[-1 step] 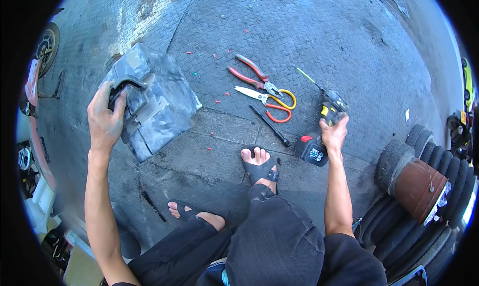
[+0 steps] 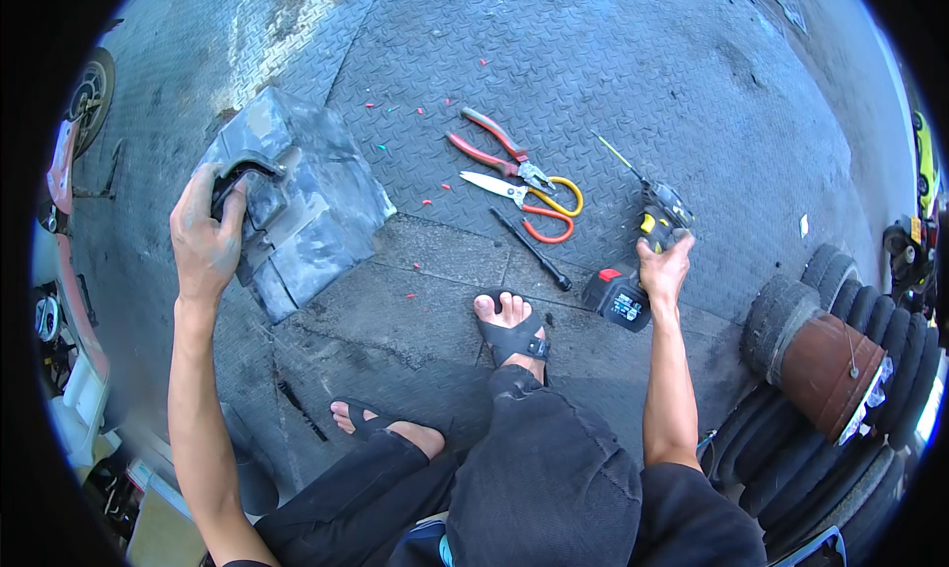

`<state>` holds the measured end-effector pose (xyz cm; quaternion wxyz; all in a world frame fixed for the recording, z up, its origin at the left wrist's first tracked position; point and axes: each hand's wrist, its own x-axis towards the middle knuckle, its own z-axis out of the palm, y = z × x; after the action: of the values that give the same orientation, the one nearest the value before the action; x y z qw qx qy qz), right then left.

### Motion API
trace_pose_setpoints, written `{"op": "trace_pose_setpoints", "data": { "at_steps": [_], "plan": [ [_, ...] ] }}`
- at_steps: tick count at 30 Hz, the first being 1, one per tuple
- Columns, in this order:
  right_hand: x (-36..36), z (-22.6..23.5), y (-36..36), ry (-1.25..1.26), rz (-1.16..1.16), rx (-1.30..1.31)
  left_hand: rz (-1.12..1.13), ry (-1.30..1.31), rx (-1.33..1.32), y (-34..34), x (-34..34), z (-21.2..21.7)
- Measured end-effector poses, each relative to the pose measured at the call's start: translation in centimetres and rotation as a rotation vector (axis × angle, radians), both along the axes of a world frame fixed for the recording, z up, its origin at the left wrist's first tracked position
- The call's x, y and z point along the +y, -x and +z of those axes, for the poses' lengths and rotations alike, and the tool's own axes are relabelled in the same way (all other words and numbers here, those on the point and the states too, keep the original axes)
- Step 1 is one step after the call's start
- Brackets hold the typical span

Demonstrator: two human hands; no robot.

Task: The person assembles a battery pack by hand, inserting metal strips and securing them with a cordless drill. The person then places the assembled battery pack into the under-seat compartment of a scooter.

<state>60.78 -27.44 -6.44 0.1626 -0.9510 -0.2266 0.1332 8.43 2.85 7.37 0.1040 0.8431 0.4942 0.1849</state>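
Two hands (image 2: 206, 246) (image 2: 664, 270) grip one dark box (image 2: 314, 211) and one drill (image 2: 670, 203).

Widest passage over the floor (image 2: 732, 112): far side, beyond pliers (image 2: 478, 122) and drill (image 2: 664, 209). Second lane, between dark box (image 2: 311, 196) and pliers, runs down toward the right foot (image 2: 510, 312); small red scraps (image 2: 427, 202) lie flat in it. Left side blocked by the box, left fingers (image 2: 203, 186) on its curved black piece. Middle cluttered: pliers' nose at the scissors (image 2: 489, 183), touching or nearly; black rod (image 2: 532, 251) just beside, its end near the foot. Drill, in right fingers (image 2: 680, 251), bars the right; long bit (image 2: 615, 153) juts far-left. Farther right: gap, then brown bucket (image 2: 835, 364) and tyres (image 2: 771, 468).
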Motion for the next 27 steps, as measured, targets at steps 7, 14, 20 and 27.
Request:
{"op": "trace_pose_setpoints", "data": {
  "at_steps": [7,14,20,27],
  "plan": [
    [-1.2,2.7,0.1,0.405,0.352,-0.343,0.051,0.016,0.009,-0.2,0.1,-0.7],
    [12.4,-1.1,11.0,0.069,1.087,0.036,0.082,-0.029,-0.016,-0.2,0.5,-1.2],
    [8.7,-2.2,10.7,0.114,0.980,-0.029,0.069,-0.059,-0.018,0.0,-0.2,-0.9],
    [0.5,-1.7,4.9,0.094,0.426,0.108,0.117,-0.126,-0.057,-0.4,-0.1,-1.9]
  ]
}}
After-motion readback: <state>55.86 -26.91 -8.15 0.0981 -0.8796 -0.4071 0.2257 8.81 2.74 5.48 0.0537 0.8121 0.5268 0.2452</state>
